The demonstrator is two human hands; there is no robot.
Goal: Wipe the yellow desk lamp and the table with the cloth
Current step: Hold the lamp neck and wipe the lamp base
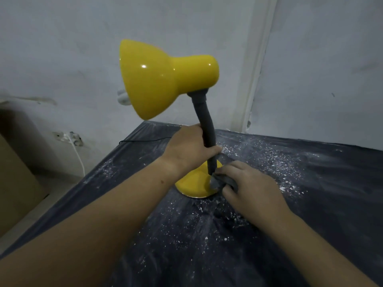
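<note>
The yellow desk lamp [161,79] stands on a dark table [310,183] strewn with white dust and crumbs. Its shade points left and down, with a white bulb showing at the rim. A grey flexible neck [204,117] joins the shade to the round yellow base [192,186]. My left hand [190,150] grips the neck low down. My right hand [248,187] holds a grey cloth [222,182] bunched against the base where the neck meets it.
A black cord [143,139] runs off the table's far left edge. A white cable [78,154] hangs from a wall socket at the left. A cardboard box [16,172] stands on the floor to the left. White walls lie close behind the table.
</note>
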